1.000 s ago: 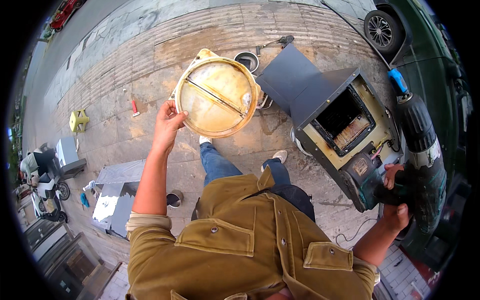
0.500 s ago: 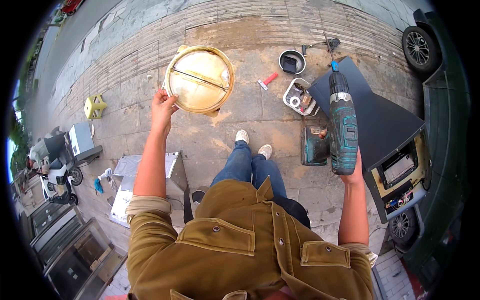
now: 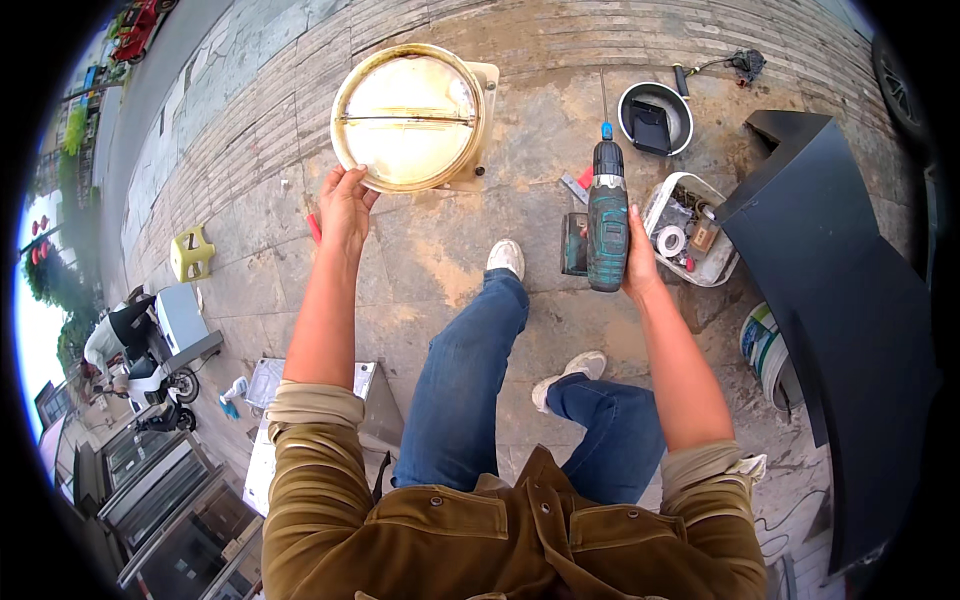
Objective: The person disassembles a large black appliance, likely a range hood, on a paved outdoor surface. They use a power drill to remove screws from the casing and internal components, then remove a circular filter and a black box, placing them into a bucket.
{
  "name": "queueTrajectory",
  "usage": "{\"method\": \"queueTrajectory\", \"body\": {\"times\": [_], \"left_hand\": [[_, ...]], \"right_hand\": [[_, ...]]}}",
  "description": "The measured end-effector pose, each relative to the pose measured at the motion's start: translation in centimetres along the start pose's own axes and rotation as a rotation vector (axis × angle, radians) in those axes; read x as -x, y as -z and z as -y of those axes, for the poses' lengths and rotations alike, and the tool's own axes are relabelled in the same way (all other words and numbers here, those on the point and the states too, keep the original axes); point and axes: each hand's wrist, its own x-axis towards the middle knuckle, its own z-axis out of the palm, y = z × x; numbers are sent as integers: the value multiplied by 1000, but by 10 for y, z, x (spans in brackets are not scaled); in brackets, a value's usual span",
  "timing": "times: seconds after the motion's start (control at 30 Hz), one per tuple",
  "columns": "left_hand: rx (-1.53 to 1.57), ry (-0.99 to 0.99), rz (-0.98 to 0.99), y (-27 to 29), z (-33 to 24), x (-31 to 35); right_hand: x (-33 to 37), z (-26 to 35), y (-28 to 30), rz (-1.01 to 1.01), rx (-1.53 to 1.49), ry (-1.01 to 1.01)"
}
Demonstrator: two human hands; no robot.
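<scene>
My left hand (image 3: 346,207) grips the near rim of a round, yellowed plastic duct piece (image 3: 408,88), with its fingers closed on the edge. A thin dark rod crosses the middle of the piece, and a flat tab with holes juts out at its right. My right hand (image 3: 640,258) is wrapped round a black and teal cordless drill (image 3: 607,232); most of its fingers are hidden behind the tool. The drill's long, thin bit (image 3: 604,95) points away from me, and its battery (image 3: 574,244) faces left. Both things are held up above the pavement, apart from each other.
At right a large dark metal hood (image 3: 830,230) stands by a white basket (image 3: 690,272) of small parts and a paint bucket (image 3: 770,350). Beyond are a round pan (image 3: 683,105) and a red-handled scraper (image 3: 577,186). A yellow stool (image 3: 190,253) and metal boxes are at left.
The drill has moved left, closer to the duct piece, and is held more upright. The duct piece has turned in my left hand. My view has shifted, and my legs are farther apart.
</scene>
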Motion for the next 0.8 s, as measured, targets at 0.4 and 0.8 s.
{"method": "queueTrajectory", "body": {"times": [0.4,0.8], "left_hand": [[92,-132,73,-2,136,-125],[97,-136,183,-18,139,-95]], "right_hand": [[-229,-166,39,32,155,4],[-243,-166,57,-236,830,333]]}}
